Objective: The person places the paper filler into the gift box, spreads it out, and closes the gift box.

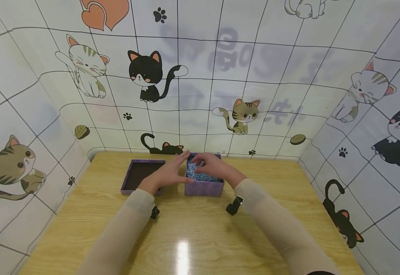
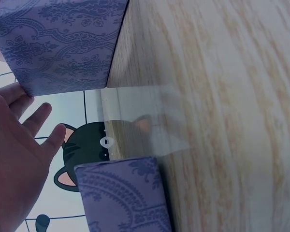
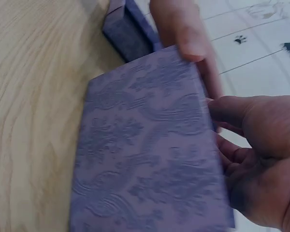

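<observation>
A purple patterned box stands on the table, filled with blue shredded paper. My left hand lies along the box's left side, its fingers stretched out and its thumb at the near left corner. In the right wrist view, the left thumb rests at the box's rim. My right hand is over the open box with bent fingers, thumb and forefinger apart in the head view. Behind the box wall, some right fingertips are hidden in the right wrist view; whether they hold anything is unclear.
Left of the box lies a shallow purple lid with a dark inside facing up. Both stand near the back edge of the wooden table. White cloth walls with printed cats rise behind and at both sides.
</observation>
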Tool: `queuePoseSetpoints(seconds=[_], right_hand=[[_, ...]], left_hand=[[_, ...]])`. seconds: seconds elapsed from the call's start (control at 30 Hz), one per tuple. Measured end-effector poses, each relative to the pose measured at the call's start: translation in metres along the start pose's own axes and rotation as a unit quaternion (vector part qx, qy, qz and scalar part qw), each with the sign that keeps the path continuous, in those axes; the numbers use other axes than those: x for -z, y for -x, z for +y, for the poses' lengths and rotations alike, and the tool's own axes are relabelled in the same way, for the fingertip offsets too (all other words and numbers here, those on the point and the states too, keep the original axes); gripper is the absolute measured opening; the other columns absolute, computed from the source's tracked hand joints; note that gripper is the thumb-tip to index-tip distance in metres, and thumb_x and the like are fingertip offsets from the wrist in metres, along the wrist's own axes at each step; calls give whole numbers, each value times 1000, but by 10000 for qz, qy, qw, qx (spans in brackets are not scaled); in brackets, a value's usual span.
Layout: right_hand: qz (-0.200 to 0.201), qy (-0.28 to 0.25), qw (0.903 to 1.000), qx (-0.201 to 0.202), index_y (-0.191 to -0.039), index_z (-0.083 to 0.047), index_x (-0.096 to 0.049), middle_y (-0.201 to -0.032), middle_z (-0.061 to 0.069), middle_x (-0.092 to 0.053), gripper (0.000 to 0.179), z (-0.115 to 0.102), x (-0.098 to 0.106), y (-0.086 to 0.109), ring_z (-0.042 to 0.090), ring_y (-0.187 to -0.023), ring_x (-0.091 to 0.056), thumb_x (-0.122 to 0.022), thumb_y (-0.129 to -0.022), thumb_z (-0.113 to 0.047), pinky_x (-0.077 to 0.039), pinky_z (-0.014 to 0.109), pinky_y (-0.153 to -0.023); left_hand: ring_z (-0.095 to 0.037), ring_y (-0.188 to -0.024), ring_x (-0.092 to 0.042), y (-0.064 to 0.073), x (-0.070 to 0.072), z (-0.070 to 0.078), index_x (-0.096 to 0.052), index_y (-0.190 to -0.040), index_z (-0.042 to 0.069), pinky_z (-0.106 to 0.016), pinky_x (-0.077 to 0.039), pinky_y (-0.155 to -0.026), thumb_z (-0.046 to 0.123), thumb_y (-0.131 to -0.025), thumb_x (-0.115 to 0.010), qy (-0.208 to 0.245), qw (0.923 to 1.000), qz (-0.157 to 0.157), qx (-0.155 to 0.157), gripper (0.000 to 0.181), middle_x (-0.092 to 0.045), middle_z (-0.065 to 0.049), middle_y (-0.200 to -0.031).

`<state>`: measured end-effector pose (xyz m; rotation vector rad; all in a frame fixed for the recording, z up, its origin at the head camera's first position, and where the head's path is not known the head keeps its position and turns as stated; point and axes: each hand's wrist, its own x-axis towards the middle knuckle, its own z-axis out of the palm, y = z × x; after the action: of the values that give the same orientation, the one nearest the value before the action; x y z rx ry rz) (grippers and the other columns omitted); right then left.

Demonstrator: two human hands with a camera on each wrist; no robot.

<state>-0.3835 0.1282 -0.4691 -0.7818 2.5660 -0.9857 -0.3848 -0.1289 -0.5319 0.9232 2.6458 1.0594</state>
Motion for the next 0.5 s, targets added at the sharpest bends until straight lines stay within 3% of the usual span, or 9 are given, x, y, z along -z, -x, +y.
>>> queuePoseSetpoints(seconds=[0.1, 0.27, 0.5], right_hand=[[-147, -142, 9997, -142, -143, -8, -71, -125, 6, -73, 39, 6, -8, -9, 21, -107, -72, -79, -106, -17, -62, 40, -92], [-218, 159, 9989, -386, -146, -5, -69, -142, 10, -71, 47, 16, -20, -22, 28, -130, -67, -81, -103, -18, -56, 47, -108], [-509, 731, 9959, -136, -152, -3, -65, -152, 15, -66, 53, 13, -19, -23, 32, -140, -62, -81, -103, -17, -51, 49, -115]], left_hand=[[-32, -170, -15, 0, 1, 0, -12, -180, 28, -71, -26, -128, 73, -89, -83, -1, 10000, 5, -97, 124, -7, 3, -187], [-30, -170, -13, 1, 0, -1, -11, -180, 31, -71, -25, -128, 75, -89, -81, -43, 9999, 9, -131, 123, -7, 3, -187], [-31, -170, -14, 1, 0, 0, -13, -180, 28, -71, -27, -127, 73, -89, -82, -32, 9999, 62, -125, 123, -8, 2, -187]])
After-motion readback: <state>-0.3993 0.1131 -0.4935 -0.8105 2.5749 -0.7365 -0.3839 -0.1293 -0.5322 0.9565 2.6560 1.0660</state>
